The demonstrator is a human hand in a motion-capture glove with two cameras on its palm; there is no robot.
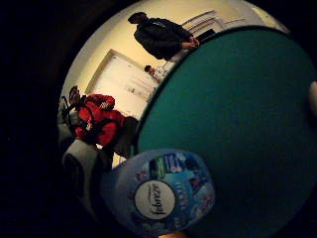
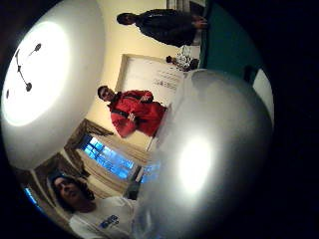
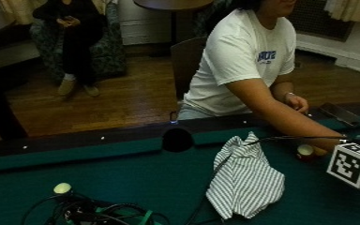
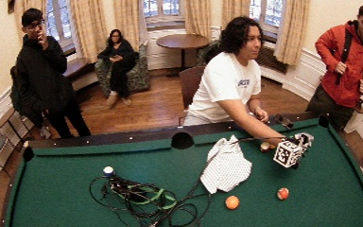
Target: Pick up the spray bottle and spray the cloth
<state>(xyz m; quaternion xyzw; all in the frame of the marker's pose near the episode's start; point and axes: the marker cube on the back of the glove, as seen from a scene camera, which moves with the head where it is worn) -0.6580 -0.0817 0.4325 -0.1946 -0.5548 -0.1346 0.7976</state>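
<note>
Right hand (image 4: 298, 142) at the bottle (image 1: 163, 191) on the desk (image 4: 74, 208), grip state unreadable; aimed away from the cloth (image 4: 227, 166), spray would miss.

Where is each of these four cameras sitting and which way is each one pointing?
Little finger side palm view: on the palm, facing the spray bottle label and green table; none of the hand is clearly visible.
Thumb side palm view: on the palm, facing the bottle's pale body close up, ceiling behind.
Outside view: across the table, facing the striped cloth and the person's forearm.
Wide outside view: higher, showing the whole table, cloth and right hand.
Both outside views share the cloth.
</note>
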